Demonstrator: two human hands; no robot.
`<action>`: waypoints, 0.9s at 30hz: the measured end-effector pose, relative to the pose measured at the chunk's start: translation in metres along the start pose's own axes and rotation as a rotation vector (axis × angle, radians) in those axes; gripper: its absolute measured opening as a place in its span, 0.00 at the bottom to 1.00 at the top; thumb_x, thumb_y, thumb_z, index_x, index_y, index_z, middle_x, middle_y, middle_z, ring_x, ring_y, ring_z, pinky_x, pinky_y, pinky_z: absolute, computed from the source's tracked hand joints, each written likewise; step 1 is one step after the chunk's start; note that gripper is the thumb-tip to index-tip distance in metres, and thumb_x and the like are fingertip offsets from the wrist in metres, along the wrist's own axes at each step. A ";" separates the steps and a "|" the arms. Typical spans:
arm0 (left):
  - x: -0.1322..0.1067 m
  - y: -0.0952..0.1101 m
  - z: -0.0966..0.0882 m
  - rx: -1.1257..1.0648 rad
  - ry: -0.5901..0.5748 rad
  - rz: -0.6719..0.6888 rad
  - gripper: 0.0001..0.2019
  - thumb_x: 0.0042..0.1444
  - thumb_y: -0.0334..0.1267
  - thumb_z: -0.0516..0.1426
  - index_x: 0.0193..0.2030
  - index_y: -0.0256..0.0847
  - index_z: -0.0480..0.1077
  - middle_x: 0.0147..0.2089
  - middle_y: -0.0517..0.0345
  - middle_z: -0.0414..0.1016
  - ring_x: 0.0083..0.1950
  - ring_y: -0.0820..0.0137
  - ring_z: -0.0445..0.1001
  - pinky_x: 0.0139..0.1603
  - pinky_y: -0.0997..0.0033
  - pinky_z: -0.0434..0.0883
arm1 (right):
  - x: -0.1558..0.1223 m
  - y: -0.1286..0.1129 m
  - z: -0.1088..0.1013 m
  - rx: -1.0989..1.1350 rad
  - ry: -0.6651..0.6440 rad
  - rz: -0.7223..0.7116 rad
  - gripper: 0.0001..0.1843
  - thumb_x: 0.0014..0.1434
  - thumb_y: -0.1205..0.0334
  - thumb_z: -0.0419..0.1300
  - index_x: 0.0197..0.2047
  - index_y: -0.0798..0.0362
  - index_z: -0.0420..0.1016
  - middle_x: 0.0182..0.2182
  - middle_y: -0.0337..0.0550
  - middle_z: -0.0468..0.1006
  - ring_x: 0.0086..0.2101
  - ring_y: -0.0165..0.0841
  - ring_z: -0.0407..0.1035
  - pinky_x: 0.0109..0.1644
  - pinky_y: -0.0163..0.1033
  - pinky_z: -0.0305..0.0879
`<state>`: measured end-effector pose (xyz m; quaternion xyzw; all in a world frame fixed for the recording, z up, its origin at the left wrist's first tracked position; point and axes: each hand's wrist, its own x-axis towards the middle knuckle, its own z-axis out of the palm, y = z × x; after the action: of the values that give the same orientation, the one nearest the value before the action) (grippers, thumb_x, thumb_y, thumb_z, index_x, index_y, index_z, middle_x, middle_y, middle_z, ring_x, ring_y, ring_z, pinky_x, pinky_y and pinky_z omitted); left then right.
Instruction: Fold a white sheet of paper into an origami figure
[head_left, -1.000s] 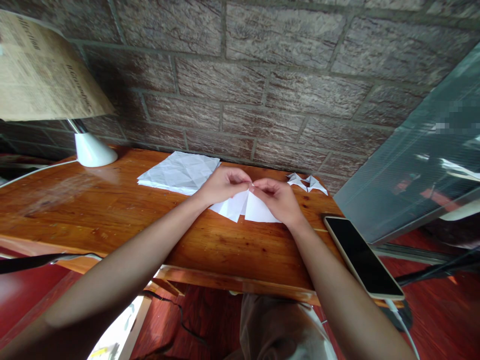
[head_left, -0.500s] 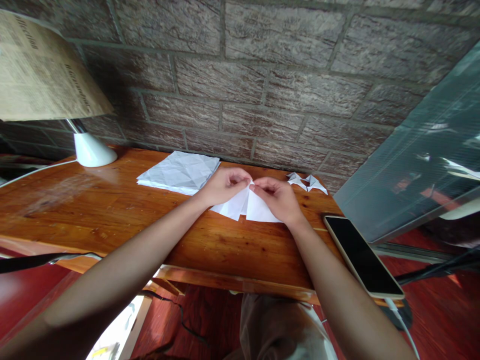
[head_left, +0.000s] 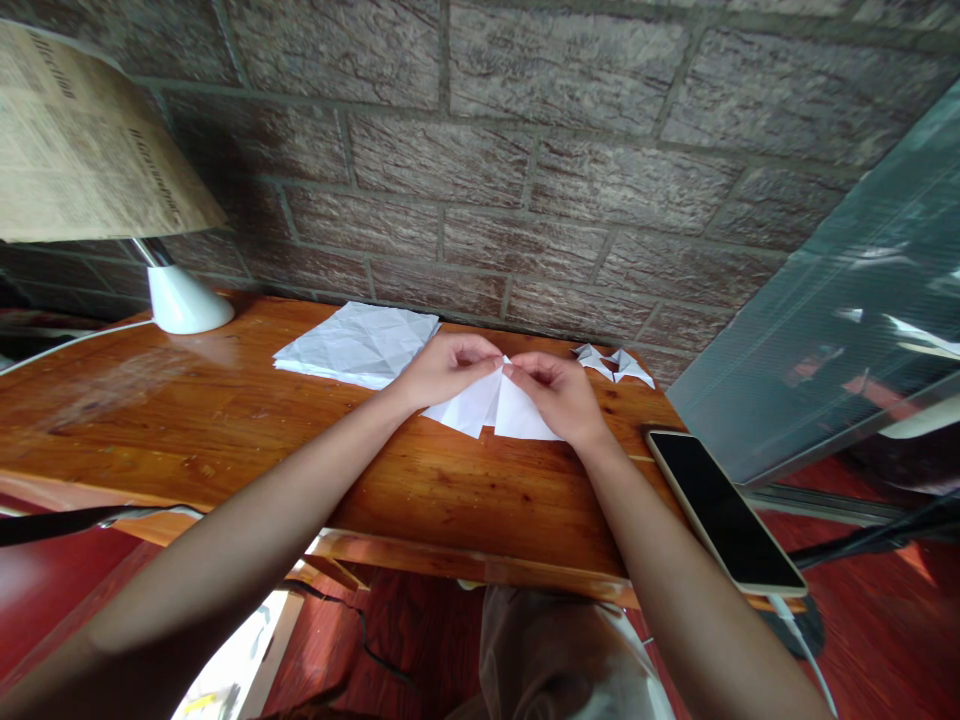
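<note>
A folded sheet of white paper lies near the middle of the wooden table, its two lower flaps spreading apart with a narrow gap between them. My left hand pinches the paper's top point from the left, thumb against fingers. From the right, my right hand pinches the same point, and the two thumbs nearly meet. Part of each flap is hidden behind the hands. Just behind my left hand rests a stack of creased white paper. Beyond my right hand stand small folded paper pieces.
A phone with a white cable lies at the table's right edge. On the left stands a lamp with a newspaper-print shade. A stone-block wall runs along the back, and a translucent panel rises on the right.
Both hands keep their pinch on the paper's top point. The fingertips have shifted very slightly, and the paper's lower right edge sits a little higher.
</note>
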<state>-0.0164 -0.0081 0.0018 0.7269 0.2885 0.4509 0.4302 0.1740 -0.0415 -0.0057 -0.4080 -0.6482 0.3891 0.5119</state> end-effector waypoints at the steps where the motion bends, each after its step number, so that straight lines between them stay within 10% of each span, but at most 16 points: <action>1: 0.000 0.001 0.001 0.003 0.006 -0.006 0.17 0.50 0.50 0.66 0.36 0.35 0.79 0.36 0.52 0.83 0.36 0.69 0.78 0.39 0.71 0.73 | 0.000 0.000 0.000 -0.005 0.000 -0.003 0.19 0.52 0.44 0.70 0.36 0.52 0.82 0.36 0.44 0.85 0.34 0.34 0.76 0.42 0.40 0.72; 27: -0.004 0.000 0.004 0.269 0.133 0.088 0.07 0.50 0.38 0.59 0.31 0.37 0.76 0.32 0.56 0.81 0.34 0.70 0.76 0.38 0.72 0.70 | -0.003 -0.001 0.004 -0.109 0.005 -0.048 0.18 0.53 0.44 0.69 0.36 0.51 0.82 0.36 0.44 0.85 0.35 0.37 0.78 0.44 0.42 0.73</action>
<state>-0.0140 -0.0127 -0.0010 0.7584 0.3420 0.4736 0.2890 0.1705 -0.0447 -0.0059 -0.4205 -0.6766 0.3399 0.4999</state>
